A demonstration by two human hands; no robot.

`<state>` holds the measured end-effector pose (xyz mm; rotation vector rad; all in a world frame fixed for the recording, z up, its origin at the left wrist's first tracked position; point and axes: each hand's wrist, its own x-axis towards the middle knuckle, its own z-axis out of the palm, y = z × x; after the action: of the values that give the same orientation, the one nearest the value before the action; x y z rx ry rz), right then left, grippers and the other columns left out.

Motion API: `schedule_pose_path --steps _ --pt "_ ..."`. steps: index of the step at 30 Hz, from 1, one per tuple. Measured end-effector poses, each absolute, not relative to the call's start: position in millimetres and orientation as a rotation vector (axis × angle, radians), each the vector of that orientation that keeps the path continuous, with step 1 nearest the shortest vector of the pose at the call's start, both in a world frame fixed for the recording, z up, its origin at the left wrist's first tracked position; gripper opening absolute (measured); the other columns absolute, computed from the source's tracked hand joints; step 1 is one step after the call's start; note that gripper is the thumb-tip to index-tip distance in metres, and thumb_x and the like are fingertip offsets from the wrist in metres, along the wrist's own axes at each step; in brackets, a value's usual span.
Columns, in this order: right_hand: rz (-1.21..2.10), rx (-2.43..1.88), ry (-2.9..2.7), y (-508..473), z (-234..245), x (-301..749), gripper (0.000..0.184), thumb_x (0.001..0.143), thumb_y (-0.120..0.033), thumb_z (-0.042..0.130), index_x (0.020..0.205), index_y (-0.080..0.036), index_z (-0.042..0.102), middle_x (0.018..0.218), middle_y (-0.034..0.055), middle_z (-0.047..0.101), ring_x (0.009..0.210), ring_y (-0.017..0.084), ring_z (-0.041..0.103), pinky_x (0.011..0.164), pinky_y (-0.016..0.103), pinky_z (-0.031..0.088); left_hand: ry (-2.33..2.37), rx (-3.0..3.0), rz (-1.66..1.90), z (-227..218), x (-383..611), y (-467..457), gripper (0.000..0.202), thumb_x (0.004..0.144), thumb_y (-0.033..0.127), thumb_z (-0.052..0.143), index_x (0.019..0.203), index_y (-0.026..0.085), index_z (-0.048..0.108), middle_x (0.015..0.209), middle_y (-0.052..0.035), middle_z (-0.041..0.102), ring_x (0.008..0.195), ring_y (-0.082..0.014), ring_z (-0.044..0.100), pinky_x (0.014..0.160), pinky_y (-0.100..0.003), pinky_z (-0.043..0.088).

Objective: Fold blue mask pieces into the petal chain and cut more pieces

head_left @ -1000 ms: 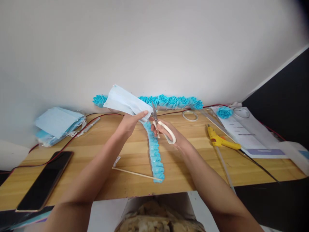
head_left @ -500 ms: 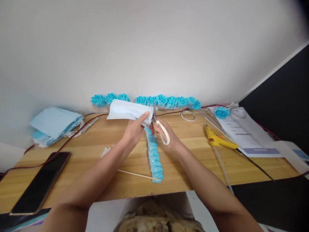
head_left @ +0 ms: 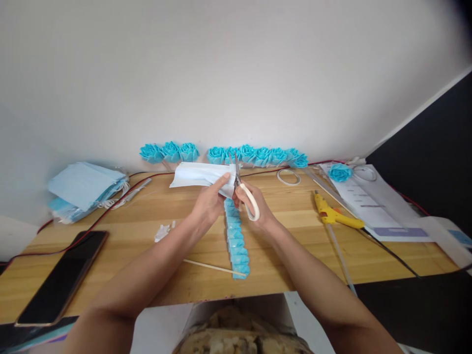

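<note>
Over the middle of the table my left hand (head_left: 213,199) pinches a pale face mask (head_left: 197,175), its thumb on top near the right end. My right hand (head_left: 256,201) grips white-handled scissors (head_left: 252,205). Their blades point away from me and sit at the mask's right end, slightly apart. Below both hands a strip of blue pleated pieces (head_left: 236,238) runs toward me. A thin wooden stick (head_left: 210,266) lies with its right end on the strip's near end. Small white scraps (head_left: 162,232) rest beside my left forearm.
Blue flowers (head_left: 261,156) line the wall, and another flower (head_left: 339,172) lies on papers at right. A yellow glue gun (head_left: 334,214) with a cord lies right of my arm. Stacked masks (head_left: 86,187) and a phone (head_left: 62,278) are at left. A tape roll (head_left: 288,177) sits behind.
The mask has shifted a little right and down in my left hand's grip. The scissors stay at its right end, blades still slightly apart. More of the white scraps shows.
</note>
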<state>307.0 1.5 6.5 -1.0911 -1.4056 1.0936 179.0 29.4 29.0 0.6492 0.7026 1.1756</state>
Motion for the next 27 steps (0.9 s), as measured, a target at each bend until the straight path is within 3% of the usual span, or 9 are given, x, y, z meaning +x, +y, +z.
schedule_pose_path --steps 15,18,24,27 --pt "1.149 -1.063 -1.302 1 4 304 0.053 0.077 -0.071 0.064 0.068 -0.021 0.051 0.060 -0.0017 0.050 0.051 0.012 0.047 0.050 0.028 0.036 0.707 0.736 1.215 24 179 30 0.025 0.073 0.035 0.080 0.078 0.016 0.065 0.072 -0.0026 0.072 0.077 -0.0207 0.071 0.073 -0.030 0.055" --pt "1.147 -1.066 -1.337 0 7 305 0.053 0.077 -0.072 0.064 0.070 -0.021 0.052 0.061 -0.0018 0.050 0.054 0.012 0.046 0.051 0.028 0.035 0.720 0.721 1.226 23 177 33 0.026 0.071 0.034 0.081 0.079 0.016 0.065 0.073 -0.0022 0.072 0.074 -0.0189 0.070 0.072 -0.029 0.053" --pt "1.199 -1.011 -1.493 -2 19 309 0.049 0.079 -0.068 0.064 0.078 -0.020 0.058 0.071 -0.0013 0.051 0.066 0.013 0.043 0.061 0.027 0.036 0.709 0.820 1.400 32 163 46 0.034 0.065 0.026 0.084 0.090 0.018 0.063 0.087 0.0002 0.072 0.085 -0.0152 0.067 0.080 -0.026 0.050" --pt "1.269 -1.028 -1.514 0 16 311 0.051 0.079 -0.068 0.064 0.094 -0.019 0.064 0.076 -0.0003 0.053 0.067 0.014 0.046 0.061 0.027 0.036 0.740 0.920 1.478 36 152 56 0.038 0.063 0.029 0.085 0.093 0.018 0.063 0.094 -0.0015 0.072 0.093 -0.0181 0.067 0.084 -0.028 0.050"
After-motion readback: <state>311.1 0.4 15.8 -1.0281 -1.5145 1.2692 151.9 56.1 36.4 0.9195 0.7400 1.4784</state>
